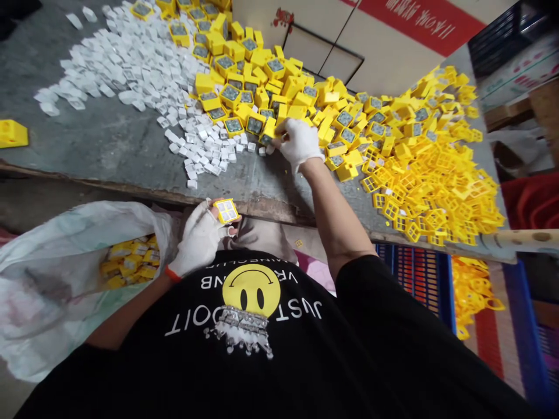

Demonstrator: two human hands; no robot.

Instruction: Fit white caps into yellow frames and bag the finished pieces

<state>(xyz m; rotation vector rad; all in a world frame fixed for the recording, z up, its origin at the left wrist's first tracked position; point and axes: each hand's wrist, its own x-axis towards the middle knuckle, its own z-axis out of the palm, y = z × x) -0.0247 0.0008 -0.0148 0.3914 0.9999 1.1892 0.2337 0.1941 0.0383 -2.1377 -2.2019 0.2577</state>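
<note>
My left hand (198, 235), in a white glove with bare fingertips, holds a small yellow block (227, 211) near the table edge. Its upper face has a yellow frame around white squares. At the front of the pile, my gloved right hand (299, 141) has its fingers curled together, with the tips beside a yellow block with a grey inside (267, 131) and small white pieces (263, 151). What those fingertips grip, if anything, is hidden. Many yellow blocks (297, 87) lie heaped behind this hand. Left of them spreads a heap of white pieces (131, 58).
Thin yellow window-like frames (441, 192) are heaped on the table (117, 142) at the right. A large carton (393, 46) stands behind the blocks. Below the edge are a plastic sack (82, 233) with yellow blocks at left and a blue crate (414, 279) at right.
</note>
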